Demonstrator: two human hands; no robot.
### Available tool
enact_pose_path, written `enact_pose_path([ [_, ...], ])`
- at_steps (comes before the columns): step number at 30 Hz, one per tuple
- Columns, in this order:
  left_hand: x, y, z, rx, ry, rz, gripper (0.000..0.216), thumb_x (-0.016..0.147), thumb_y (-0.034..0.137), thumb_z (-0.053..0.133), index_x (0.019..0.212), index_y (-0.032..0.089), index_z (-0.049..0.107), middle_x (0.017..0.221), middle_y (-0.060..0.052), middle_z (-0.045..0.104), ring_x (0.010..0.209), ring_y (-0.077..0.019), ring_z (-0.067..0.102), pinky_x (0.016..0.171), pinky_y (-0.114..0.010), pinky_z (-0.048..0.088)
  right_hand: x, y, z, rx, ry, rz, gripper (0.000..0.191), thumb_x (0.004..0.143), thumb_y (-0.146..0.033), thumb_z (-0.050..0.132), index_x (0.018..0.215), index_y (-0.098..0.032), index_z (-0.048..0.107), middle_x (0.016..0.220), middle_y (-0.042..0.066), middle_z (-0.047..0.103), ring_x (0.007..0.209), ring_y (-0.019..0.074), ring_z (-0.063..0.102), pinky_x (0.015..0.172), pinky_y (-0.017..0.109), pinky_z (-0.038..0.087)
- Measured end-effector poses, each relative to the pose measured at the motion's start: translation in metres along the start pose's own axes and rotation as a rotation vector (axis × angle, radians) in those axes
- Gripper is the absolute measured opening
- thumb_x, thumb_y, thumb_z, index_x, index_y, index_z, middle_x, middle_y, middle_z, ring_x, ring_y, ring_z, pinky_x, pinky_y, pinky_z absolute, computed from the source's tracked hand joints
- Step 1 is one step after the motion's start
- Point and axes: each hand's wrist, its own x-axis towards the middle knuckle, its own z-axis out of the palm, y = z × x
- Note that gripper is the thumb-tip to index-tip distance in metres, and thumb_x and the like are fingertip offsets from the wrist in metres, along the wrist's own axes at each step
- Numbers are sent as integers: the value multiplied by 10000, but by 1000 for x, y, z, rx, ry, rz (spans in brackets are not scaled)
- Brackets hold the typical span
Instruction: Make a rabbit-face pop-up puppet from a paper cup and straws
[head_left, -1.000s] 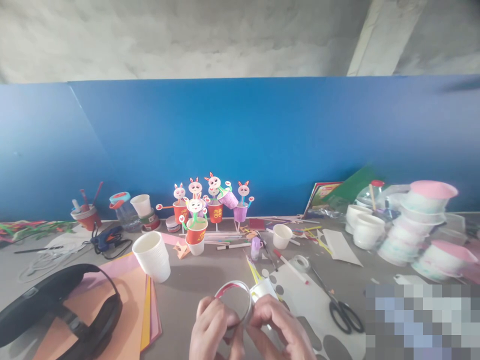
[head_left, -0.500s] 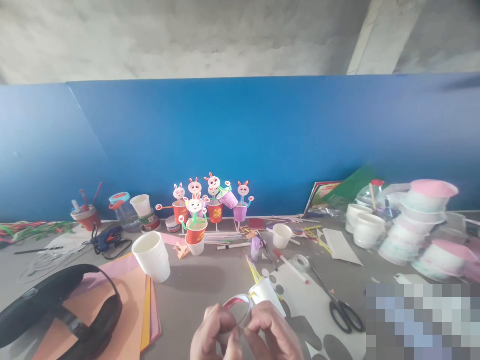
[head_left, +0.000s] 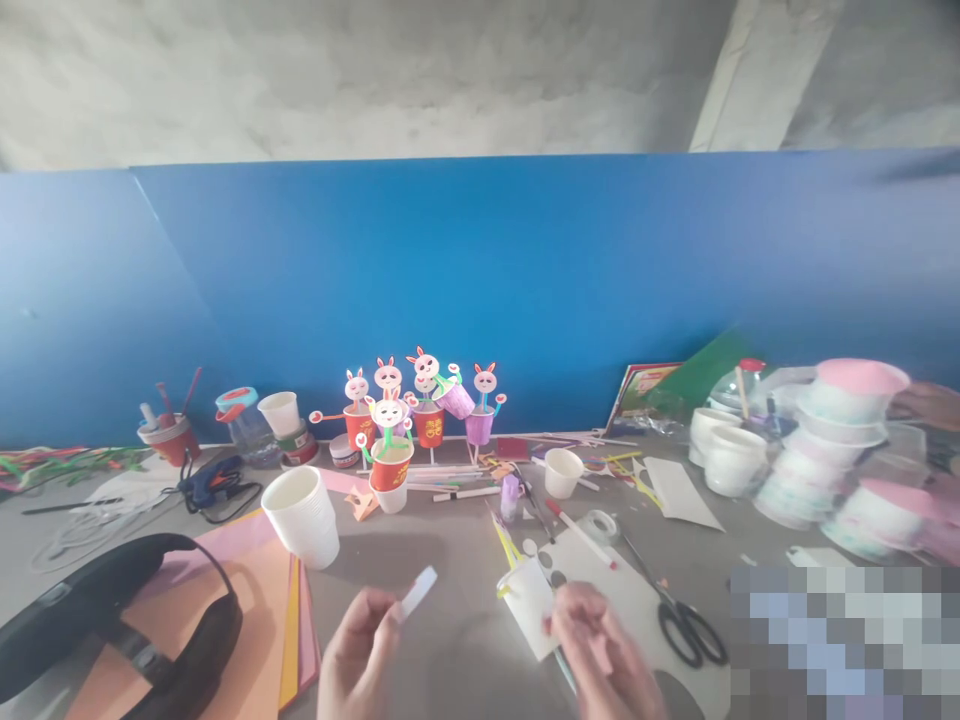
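Observation:
My left hand (head_left: 358, 652) is low in the middle, thumb and fingers pinched on a small white piece of tape (head_left: 418, 593) that sticks up to the right. My right hand (head_left: 600, 650) is blurred by motion at the lower right of centre. Its fingertips are at the right edge of a white paper cup (head_left: 527, 603) lying on its side with a yellow strip on it. Whether the right hand grips the cup is unclear. The two hands are apart over the grey table (head_left: 442, 560).
A stack of white cups (head_left: 301, 516) stands to the left beside coloured paper sheets (head_left: 255, 600) and black headphones (head_left: 112, 620). Scissors (head_left: 686, 625), a tape roll (head_left: 600, 524) and a red-capped pen (head_left: 581, 534) lie to the right. Bunny cup figures (head_left: 405, 415) stand by the blue wall. Stacked bowls (head_left: 832, 450) are far right.
Both hands held a tape roll together at the centre. Now they have parted: the left moved left with a white piece, the right moved right to the paper cup.

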Motion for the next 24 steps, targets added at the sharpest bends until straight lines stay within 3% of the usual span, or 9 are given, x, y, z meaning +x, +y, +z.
enact_pose_path([
  [3, 18, -11, -14, 343, -85, 229, 229, 887, 467, 617, 811, 262, 684, 736, -7, 699, 678, -211, 624, 585, -269, 519, 35, -3, -27, -154, -86, -83, 288, 875, -496, 693, 1040, -260, 704, 1022, 47, 777, 973, 231, 738, 820, 235, 604],
  [6, 26, -29, -16, 642, -183, 483, 170, 909, 277, 549, 796, 276, 676, 742, 7, 721, 730, -242, 668, 909, -504, 516, 61, -4, -38, -389, -229, -226, 295, 937, -424, 598, 1130, -253, 742, 1176, 90, 769, 1057, 258, 727, 863, 292, 608],
  [7, 27, -34, -15, 725, -193, 531, 166, 895, 230, 545, 796, 273, 671, 777, 3, 730, 755, -253, 677, 937, -551, 492, 66, -3, -38, -437, -268, -263, 303, 946, -387, 581, 1181, -271, 733, 1206, 83, 761, 1090, 259, 715, 902, 312, 595],
  [11, 23, -47, -10, 848, -204, 669, 289, 855, 119, 552, 1099, 245, 644, 1113, -85, 752, 1011, -313, 685, 972, -578, 480, 74, 7, -31, -567, -485, -408, 523, 960, -202, 477, 1467, -330, 504, 1252, 79, 729, 1222, 254, 639, 1004, 396, 541],
  [13, 16, -50, -3, 790, -285, 710, 353, 869, 142, 573, 1209, 229, 602, 1156, -115, 738, 1060, -315, 678, 957, -529, 508, 76, 14, -27, -576, -560, -447, 610, 939, -134, 430, 1515, -336, 420, 1182, 85, 733, 1175, 245, 658, 986, 420, 547],
  [15, 6, -54, 8, 674, -370, 683, 383, 876, 216, 617, 1258, 212, 586, 1151, -141, 735, 1063, -325, 681, 890, -467, 553, 76, 19, -23, -560, -593, -456, 629, 929, -113, 430, 1511, -351, 404, 1090, 66, 733, 1101, 228, 682, 984, 423, 544],
  [18, -12, -60, 31, 433, -334, 485, 566, 841, 414, 694, 1337, 190, 539, 1213, -190, 709, 1124, -383, 654, 954, -523, 522, 66, 16, -13, -524, -618, -455, 632, 951, -126, 466, 1511, -394, 347, 1017, 17, 731, 1061, 203, 689, 1044, 428, 497],
  [20, -21, -61, 44, 259, -338, 321, 694, 797, 541, 718, 1361, 191, 518, 1271, -210, 680, 1070, -367, 688, 907, -476, 551, 54, 7, -3, -484, -627, -471, 666, 949, -113, 494, 1502, -435, 311, 992, -18, 736, 1066, 197, 688, 1102, 451, 437],
  [24, -26, -52, 53, -109, -379, -48, 742, 745, 575, 760, 1328, 195, 504, 1291, -226, 653, 1045, -349, 707, 809, -402, 582, 33, -13, 11, -402, -608, -557, 797, 881, -30, 499, 1505, -478, 289, 994, -58, 764, 1018, 181, 694, 996, 330, 514],
])
